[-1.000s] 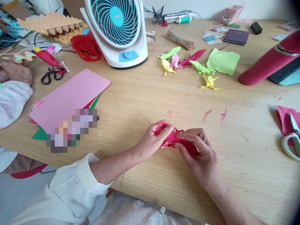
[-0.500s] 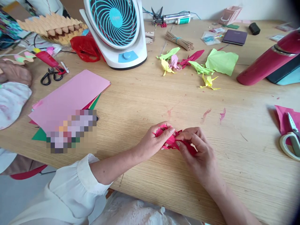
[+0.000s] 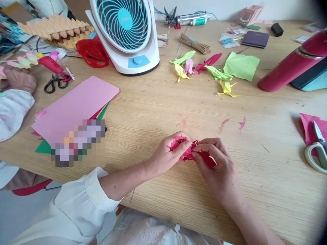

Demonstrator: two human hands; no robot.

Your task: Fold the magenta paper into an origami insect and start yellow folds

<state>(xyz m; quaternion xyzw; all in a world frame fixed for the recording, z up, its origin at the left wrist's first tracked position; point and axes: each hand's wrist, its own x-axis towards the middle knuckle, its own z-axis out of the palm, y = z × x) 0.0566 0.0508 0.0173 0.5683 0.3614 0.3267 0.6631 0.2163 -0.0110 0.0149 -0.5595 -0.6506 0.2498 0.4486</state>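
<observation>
Between my hands, just above the front of the table, is a red folded paper figure (image 3: 188, 152) with several pointed flaps and a long tapering end at the right. My left hand (image 3: 170, 149) is closed around its left side, thumb pressed on top. With thumb and fingertips, my right hand (image 3: 214, 160) pinches the middle of the paper, and the tapering end passes under its fingers. The hands almost touch each other. Fingers hide part of the folds.
Folded paper animals (image 3: 227, 88) and a creased green sheet (image 3: 242, 66) lie beyond my hands. White-handled scissors (image 3: 315, 156) rest on red paper at right, below a red flask (image 3: 288, 66). Coloured paper (image 3: 81, 102) lies left, near a fan (image 3: 139, 63) and another person's hand (image 3: 21, 79).
Both my hands keep their hold on the red paper, with only slight finger shifts. The other person's hand at far left has moved slightly.
</observation>
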